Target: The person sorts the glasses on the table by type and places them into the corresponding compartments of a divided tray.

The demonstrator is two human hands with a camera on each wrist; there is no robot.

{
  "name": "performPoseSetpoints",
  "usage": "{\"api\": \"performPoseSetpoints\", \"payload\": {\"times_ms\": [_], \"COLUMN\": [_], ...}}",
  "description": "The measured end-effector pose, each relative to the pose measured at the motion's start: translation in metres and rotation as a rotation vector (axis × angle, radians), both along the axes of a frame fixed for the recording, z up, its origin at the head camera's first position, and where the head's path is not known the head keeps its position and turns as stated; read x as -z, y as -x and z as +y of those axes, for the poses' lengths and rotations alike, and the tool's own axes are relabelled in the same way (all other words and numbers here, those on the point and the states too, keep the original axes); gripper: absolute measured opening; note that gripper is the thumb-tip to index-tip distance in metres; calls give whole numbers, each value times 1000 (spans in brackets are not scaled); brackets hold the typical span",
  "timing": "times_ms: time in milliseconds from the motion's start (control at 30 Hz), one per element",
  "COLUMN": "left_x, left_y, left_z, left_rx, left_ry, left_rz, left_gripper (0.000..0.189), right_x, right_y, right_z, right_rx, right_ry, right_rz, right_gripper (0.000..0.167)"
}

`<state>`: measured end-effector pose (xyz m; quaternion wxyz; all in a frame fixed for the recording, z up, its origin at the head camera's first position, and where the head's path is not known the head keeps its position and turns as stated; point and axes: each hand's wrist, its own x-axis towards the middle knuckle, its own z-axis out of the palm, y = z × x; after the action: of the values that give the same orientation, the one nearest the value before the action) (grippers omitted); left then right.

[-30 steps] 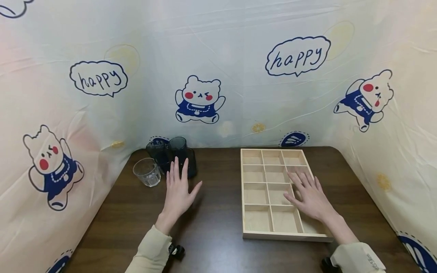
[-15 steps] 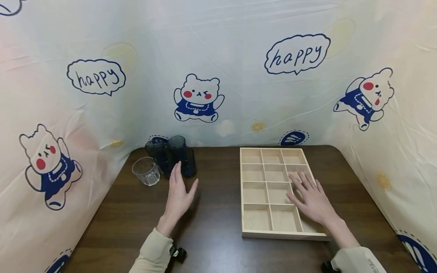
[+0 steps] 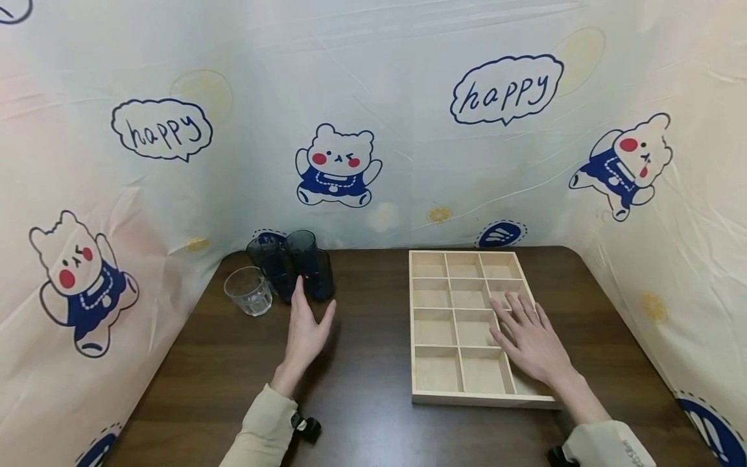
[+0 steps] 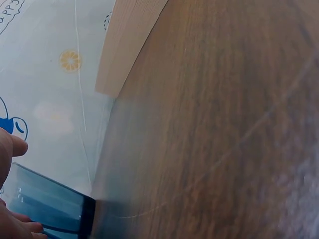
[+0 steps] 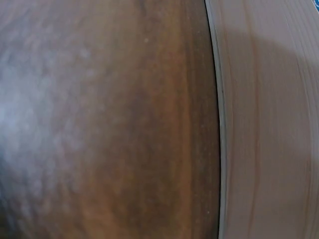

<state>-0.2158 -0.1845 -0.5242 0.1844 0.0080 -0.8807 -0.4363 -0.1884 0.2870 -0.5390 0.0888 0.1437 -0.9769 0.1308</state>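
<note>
On my feed, the left hand (image 3: 305, 332) stands edgewise in front of the dark glasses (image 3: 299, 261), thumb spread well away from fairly straight fingers, gripping nothing; I can't tell whether a fingertip touches glass. I judge that shape suits a rounded side fitting between thumb and fingers. The right hand (image 3: 532, 342) lies palm-down over the right side of the wooden tray (image 3: 484, 399), fingers stretched and slightly fanned, also holding nothing; I'd guess it steadies the tray, though I can't confirm contact. The dark glasses cluster toward the tabletop's (image 3: 370, 363) far left, a clear glass (image 3: 249, 295) just beside them, perhaps grouped for left-side reach.
</note>
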Motion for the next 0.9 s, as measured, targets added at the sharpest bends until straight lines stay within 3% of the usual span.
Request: {"api": "performPoseSetpoints", "payload": {"times_ms": [167,233,400,433,633,900], "left_x": [19,34,63,63,27,21], "left_y": [11,20,40,41,25,28], "left_z": [-4,-8,-18,-18,-5,0], "left_rx": [5,5,-28,-29,17,-22], "left_ry": [-81,-92,-64,-72,-230,-272], "left_rz": [69,95,51,46,56,28], "left_gripper": [95,96,98,98,96,87], "right_x": [2,2,2,2,1,2], "right_y": [0,0,0,0,0,-3], "right_z": [1,1,2,2,1,-2], "right_rx": [2,5,16,19,42,54], "right_ry": [-3,-4,-8,-8,-9,24], "right_rz": [-6,-9,-19,-21,-28,2], "right_gripper": [67,67,66,66,65,64]}}
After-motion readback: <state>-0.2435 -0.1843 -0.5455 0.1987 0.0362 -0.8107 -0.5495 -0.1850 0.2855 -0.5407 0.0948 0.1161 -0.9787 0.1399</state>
